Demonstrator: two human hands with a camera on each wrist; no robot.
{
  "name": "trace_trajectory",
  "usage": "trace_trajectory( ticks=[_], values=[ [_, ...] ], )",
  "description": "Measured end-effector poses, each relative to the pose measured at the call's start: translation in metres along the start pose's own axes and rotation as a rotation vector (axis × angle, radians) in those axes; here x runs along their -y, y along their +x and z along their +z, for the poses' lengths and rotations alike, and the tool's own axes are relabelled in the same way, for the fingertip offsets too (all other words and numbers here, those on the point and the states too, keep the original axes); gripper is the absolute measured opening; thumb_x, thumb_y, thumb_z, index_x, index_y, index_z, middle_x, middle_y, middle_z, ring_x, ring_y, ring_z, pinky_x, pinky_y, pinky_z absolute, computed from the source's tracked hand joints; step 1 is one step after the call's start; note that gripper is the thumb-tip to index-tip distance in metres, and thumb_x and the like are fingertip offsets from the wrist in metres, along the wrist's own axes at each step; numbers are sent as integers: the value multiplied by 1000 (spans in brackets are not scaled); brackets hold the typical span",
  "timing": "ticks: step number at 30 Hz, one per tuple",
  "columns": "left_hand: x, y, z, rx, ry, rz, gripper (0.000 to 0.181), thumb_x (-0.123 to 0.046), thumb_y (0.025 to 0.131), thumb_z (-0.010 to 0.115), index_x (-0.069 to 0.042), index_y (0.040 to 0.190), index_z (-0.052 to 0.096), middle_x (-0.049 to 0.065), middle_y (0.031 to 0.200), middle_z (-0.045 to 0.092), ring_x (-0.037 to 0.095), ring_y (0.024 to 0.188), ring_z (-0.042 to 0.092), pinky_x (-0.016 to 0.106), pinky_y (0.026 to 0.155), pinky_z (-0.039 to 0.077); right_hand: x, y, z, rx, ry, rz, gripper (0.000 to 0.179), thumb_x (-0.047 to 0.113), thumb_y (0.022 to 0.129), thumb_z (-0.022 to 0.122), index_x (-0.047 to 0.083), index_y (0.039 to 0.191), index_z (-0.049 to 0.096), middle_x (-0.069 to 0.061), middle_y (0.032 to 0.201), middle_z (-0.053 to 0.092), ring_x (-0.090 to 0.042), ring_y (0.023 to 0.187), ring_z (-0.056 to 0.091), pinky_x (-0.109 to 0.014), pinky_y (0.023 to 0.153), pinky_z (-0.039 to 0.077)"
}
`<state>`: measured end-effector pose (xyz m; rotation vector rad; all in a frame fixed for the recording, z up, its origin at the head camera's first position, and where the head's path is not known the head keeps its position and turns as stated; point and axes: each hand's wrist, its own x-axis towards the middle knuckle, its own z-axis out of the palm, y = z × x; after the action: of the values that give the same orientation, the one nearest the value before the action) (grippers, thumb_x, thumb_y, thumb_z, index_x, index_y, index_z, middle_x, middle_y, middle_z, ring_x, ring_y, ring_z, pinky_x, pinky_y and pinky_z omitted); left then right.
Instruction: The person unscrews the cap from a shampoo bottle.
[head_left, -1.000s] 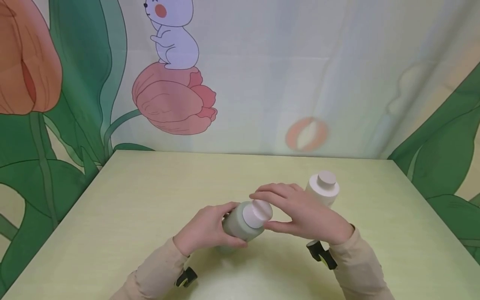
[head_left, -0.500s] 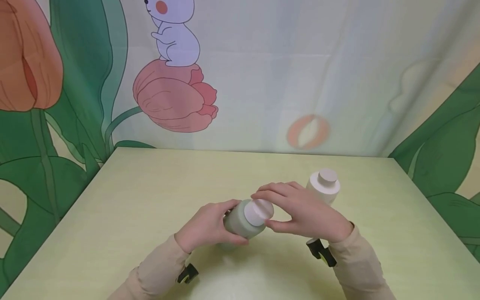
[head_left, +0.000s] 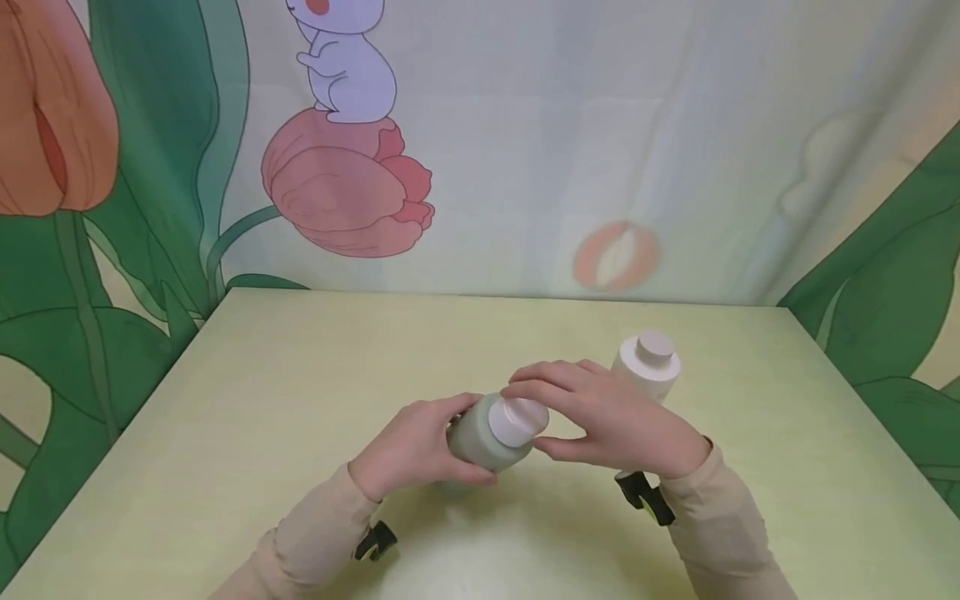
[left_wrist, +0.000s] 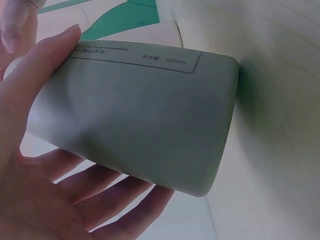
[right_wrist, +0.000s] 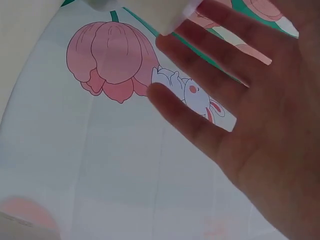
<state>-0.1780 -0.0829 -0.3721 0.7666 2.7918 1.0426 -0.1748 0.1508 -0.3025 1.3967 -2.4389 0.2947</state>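
Observation:
Tilted over the table, a pale green shampoo bottle (head_left: 480, 437) leans with its white cap (head_left: 517, 419) toward the right. My left hand (head_left: 416, 446) grips its body, thumb on the near side; the left wrist view shows printed lettering on the bottle (left_wrist: 135, 110) and the other fingers beneath it. The bottle's base is close over the tabletop. My right hand (head_left: 607, 417) has its fingertips and thumb on either side of the cap. In the right wrist view, the fingers (right_wrist: 190, 112) spread fairly straight, fingertips at the white cap (right_wrist: 155, 15).
A white bottle (head_left: 648, 367) with a round white cap stands behind my right hand, partly hidden by it. The pale yellow table (head_left: 315, 358) ends at a curtain (head_left: 510, 167) printed with tulips and a white animal. Black wrist cameras hang under both sleeves.
The head view has tipped slightly down, so the table and curtain sit a little higher. Both hands keep the same hold on the shampoo bottle and its cap.

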Motion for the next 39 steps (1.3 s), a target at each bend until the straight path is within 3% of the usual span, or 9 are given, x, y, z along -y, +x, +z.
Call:
trace_trajectory(
  ticks=[7,11,15,19,24,28,33,36,39],
  values=[
    [1,1,0,6,10,-1,70,-46,55,79,-25,116,52,-10,96,62,6,81,56,27,73,44,1,0,1,-27,-29,106,49,48,80,59,19,119,52,11,111,57,-6,99,55,-30,80,43],
    [0,1,-1,1,5,-8,70,-45,55,80,-26,116,52,-11,95,62,6,80,56,27,73,44,0,1,2,-29,-74,92,43,45,79,61,20,113,54,12,104,58,-5,93,56,-28,78,43],
    [0,0,-2,0,-17,-2,69,-44,55,80,-26,115,53,-11,95,62,7,81,56,28,73,44,1,1,2,0,-79,70,49,43,77,65,23,120,51,12,111,56,-6,100,55,-29,78,44],
    [0,0,-2,0,-21,1,67,-44,56,80,-26,115,53,-11,95,62,7,82,56,28,74,44,2,2,0,23,-48,117,57,50,78,60,24,127,46,12,118,53,-7,107,53,-31,80,43],
    [-1,0,-2,5,-6,-1,68,-44,56,80,-27,115,53,-11,96,61,7,82,56,27,74,44,3,3,-1,-23,-35,187,50,52,79,57,21,118,51,10,102,58,-6,90,56,-29,77,42],
    [-1,2,-2,11,-1,-10,68,-46,56,79,-27,116,52,-12,97,61,7,83,56,27,74,44,3,4,2,-54,-49,158,39,46,79,60,20,107,56,11,94,58,-5,79,55,-27,74,42],
    [1,1,-3,12,2,-12,67,-46,55,79,-27,114,53,-11,96,62,6,82,56,27,73,44,4,3,3,-37,-25,102,38,37,79,63,21,112,55,12,107,57,-7,95,56,-30,77,43],
    [1,0,-3,12,-6,-6,68,-46,56,79,-26,115,53,-11,96,62,6,82,56,28,73,44,4,3,1,-27,-5,126,46,41,79,63,21,119,52,9,114,57,-9,103,55,-32,79,43],
    [1,0,-2,8,-11,-1,68,-46,56,79,-26,115,53,-10,97,62,7,82,56,28,73,44,4,4,0,-42,-8,171,48,47,79,61,20,118,52,9,109,59,-7,99,56,-31,79,44]
  ],
)
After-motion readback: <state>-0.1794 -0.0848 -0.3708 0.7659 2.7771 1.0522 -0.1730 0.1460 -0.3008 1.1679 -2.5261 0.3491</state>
